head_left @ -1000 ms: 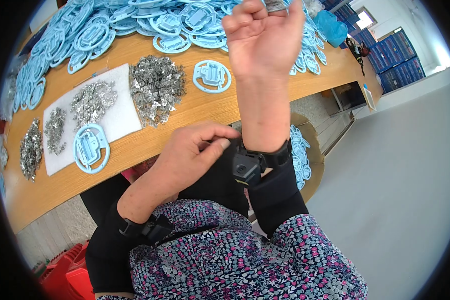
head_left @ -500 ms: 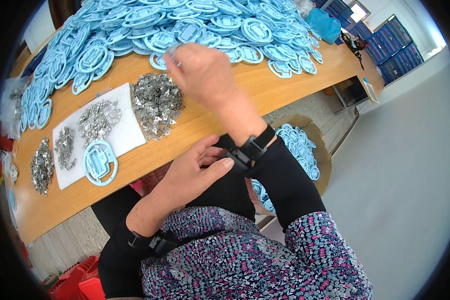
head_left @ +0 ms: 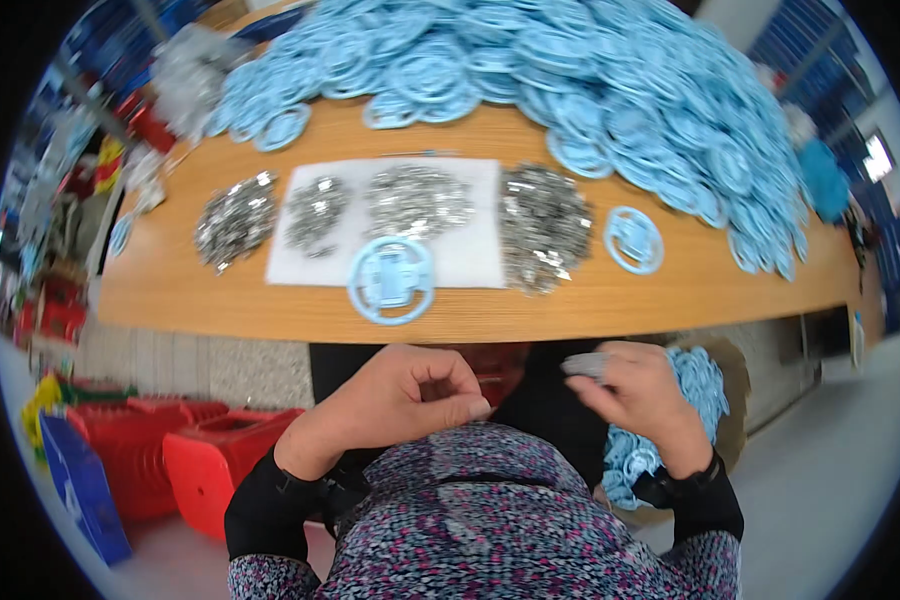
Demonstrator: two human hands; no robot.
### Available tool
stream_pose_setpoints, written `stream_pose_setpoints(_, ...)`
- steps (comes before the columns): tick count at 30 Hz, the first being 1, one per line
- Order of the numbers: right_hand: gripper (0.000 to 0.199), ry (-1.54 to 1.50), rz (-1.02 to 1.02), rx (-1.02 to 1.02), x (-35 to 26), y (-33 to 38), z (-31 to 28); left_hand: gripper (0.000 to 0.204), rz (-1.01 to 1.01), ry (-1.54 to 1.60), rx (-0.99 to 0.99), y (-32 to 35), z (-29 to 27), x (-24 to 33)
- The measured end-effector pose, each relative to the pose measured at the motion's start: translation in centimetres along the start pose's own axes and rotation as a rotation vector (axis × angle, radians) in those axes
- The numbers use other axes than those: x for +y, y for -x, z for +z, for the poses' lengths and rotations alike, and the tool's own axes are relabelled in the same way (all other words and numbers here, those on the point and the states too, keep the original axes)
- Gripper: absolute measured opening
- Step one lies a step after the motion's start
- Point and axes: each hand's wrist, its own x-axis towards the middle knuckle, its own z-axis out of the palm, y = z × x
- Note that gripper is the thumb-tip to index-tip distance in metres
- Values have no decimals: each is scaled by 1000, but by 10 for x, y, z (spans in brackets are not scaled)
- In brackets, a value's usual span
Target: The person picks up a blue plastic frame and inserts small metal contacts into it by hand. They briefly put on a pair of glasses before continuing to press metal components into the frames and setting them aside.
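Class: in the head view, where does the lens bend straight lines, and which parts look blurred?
Head view: the wooden table's front edge bows with fisheye distortion; black corners frame the circular picture; the blue disc heap and left-rim clutter smear; the right hand looks slightly soft.

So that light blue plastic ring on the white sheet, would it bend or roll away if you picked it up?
The blue ring looks like thin moulded plastic, so probably light and fairly stiff. It lies flat on the white sheet, so a push would likely slide it, not roll it. Its open frame should give fingers easy hold.
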Motion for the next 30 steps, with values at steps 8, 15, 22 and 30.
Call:
stream_pose_setpoints(8,10,-225,135,280,-39,-50,-30,13,553,343,627,61,-38,36)
stream_pose_setpoints(15,11,-1100,-269,314,-107,-88,-73,16,864,540,791,67,-14,103)
stream_pose_setpoints(22,21,-628,739,456,-220,-105,-80,14,1034,464,851,45,-34,115)
stream_pose_setpoints(30,17,-950,-197,238,-156,-97,-106,15,1308,278,881,31,-22,137)
